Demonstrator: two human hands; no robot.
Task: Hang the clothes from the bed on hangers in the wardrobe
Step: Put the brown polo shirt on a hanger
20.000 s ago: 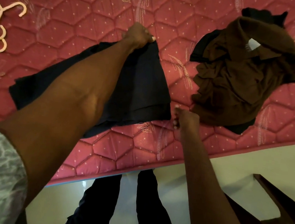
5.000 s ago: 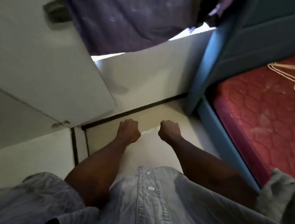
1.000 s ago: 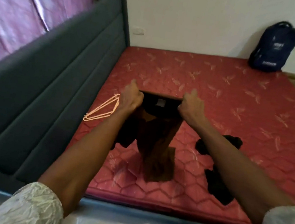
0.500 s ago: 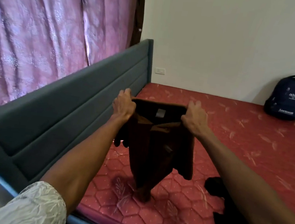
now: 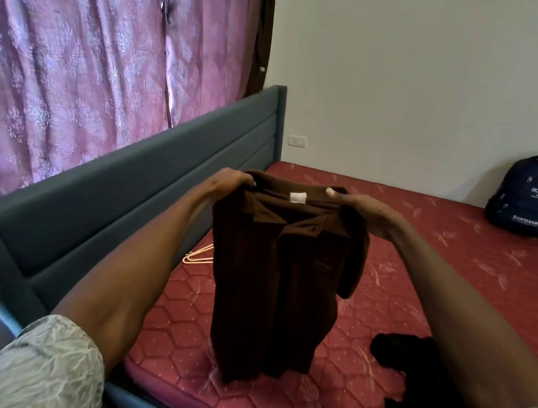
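Brown shirt (image 5: pixel 280 274) lifted higher, left hand (image 5: pixel 229 182) and right hand (image 5: pixel 352 205) gripping shoulders

I hold a dark brown collared shirt (image 5: pixel 280 274) up by its shoulders, my left hand (image 5: pixel 229 182) gripping one side and my right hand (image 5: pixel 355 204) the other, its hem hanging just above the red quilted mattress (image 5: pixel 459 265). Pale wire hangers (image 5: pixel 198 256) lie behind it near the grey-blue padded headboard (image 5: pixel 125 183). A crumpled black garment (image 5: pixel 421 391) lies near right, and a navy backpack (image 5: pixel 535 196) leans far right.
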